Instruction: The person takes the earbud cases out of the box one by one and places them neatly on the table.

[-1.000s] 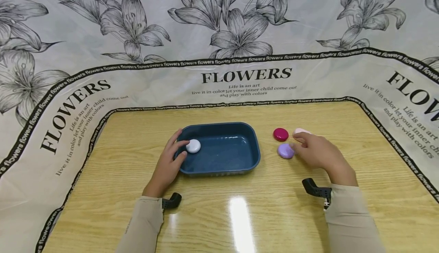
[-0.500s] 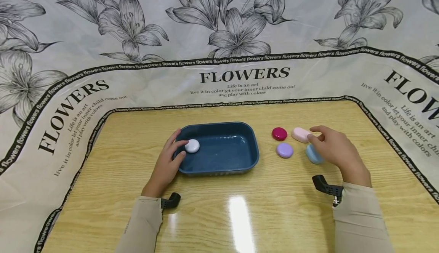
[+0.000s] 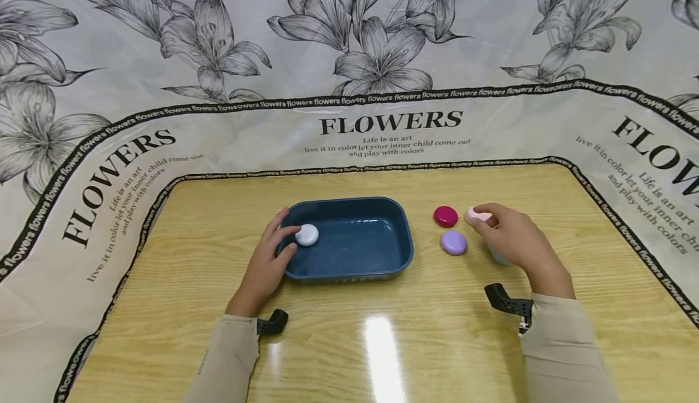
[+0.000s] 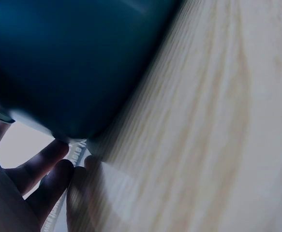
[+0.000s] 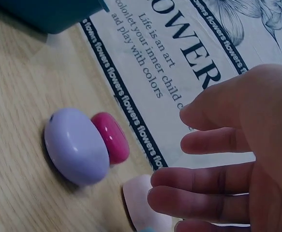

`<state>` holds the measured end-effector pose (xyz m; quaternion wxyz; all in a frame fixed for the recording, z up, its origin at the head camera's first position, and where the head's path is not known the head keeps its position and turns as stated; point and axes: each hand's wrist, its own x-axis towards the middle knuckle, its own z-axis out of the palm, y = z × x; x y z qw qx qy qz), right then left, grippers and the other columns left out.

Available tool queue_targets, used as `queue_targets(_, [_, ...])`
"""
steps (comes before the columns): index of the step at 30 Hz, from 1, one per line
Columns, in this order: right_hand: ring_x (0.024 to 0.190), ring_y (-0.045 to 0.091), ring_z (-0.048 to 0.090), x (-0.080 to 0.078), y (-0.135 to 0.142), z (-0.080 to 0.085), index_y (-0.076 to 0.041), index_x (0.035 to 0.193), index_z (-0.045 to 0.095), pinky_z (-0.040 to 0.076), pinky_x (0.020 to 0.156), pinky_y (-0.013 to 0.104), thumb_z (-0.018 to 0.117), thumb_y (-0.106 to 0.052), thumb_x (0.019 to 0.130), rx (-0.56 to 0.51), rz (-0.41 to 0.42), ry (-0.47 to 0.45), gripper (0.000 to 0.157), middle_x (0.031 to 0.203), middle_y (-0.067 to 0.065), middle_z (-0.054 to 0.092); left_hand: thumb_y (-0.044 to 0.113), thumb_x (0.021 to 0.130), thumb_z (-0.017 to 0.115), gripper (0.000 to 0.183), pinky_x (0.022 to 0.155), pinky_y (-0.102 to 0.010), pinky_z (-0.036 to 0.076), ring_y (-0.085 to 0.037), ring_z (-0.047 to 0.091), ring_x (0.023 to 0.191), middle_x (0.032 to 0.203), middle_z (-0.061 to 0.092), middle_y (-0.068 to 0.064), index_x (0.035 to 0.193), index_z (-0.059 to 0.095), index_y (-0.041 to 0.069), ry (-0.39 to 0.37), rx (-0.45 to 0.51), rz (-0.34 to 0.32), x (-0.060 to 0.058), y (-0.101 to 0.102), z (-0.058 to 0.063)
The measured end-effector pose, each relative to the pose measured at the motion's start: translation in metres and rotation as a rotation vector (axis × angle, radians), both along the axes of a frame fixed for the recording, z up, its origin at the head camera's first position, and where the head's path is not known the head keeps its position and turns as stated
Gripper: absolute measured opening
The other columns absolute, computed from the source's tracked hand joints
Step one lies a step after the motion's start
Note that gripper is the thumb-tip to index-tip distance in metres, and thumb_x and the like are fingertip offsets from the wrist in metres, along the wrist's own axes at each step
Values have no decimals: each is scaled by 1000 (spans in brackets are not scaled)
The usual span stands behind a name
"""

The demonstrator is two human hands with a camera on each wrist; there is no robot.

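My left hand [image 3: 264, 266] holds the left end of a dark blue rectangular tray [image 3: 355, 246], with thumb and index finger over the rim and other fingers against the outer wall. Inside, near the index fingertip, lies a white, rounded, pebble-shaped piece [image 3: 309, 235]. Over to the right, my right hand [image 3: 513, 236] hovers by a pale pink oval piece [image 3: 472, 214], partly covering it. Its fingers are extended and hold nothing in the right wrist view, where the pink piece [image 5: 140, 205] sits below the fingertips. A light blue piece [image 3: 499, 257] is mostly hidden beneath this hand.
Between tray and right hand lie a glossy magenta piece [image 3: 446, 216] and a lilac piece [image 3: 454, 243], on the wooden tabletop [image 3: 327, 336]. A flower-print cloth [image 3: 393, 139] rises behind the table and along both sides.
My right hand moved right from beside the lilac piece, exposing the pink and light blue pieces, then came back left over them. My left hand stays at the tray.
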<state>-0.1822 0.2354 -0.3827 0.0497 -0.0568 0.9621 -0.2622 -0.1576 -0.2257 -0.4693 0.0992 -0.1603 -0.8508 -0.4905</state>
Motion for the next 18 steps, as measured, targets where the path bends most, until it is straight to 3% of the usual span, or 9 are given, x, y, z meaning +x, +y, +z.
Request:
queue_targets(8, [90,28,62,-4,-31,1,-2,138,57,47,75,41,54,-37,102,-71,84,-1,50,106,15,69,10,101,55,32,114,-58,23,-22,19,151,164,25,-1,132,63,8,-3,8,1,2,1,4])
queue_targets(14, [86,22,61,-7,-60,2,-1,133,61,48,78,40,58,-33,102,-121,155,21,46,102,9,68,9,101,54,33,114,-58,23,-21,18,151,164,25,1,133,62,9,-7,1,9,2,1,3])
queue_targets(18, [77,18,57,-9,-71,0,-2,133,61,45,72,37,58,-31,101,-123,168,14,44,98,6,66,10,101,54,33,114,-59,23,-21,18,151,164,25,-1,133,63,10,-9,1,6,2,1,3])
